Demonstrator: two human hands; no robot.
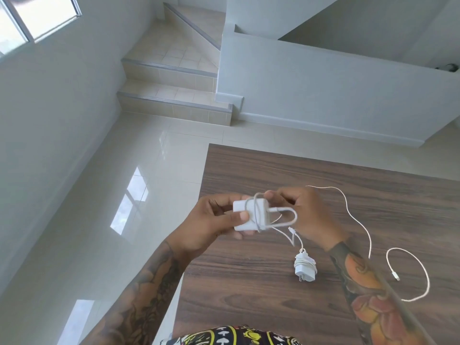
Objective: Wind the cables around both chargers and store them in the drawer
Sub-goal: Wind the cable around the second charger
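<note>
Hands, left (211,220) and right (306,215), grip square white charger (245,216) and its thin cable (358,220).

I can't see the near and right edges of the dark wood-grain table (261,295), both cut off by the frame. My left hand (211,220) covers the near corner of the square white charger block (250,215). The thin white cable (358,220) slips behind my right hand (306,215).
</note>
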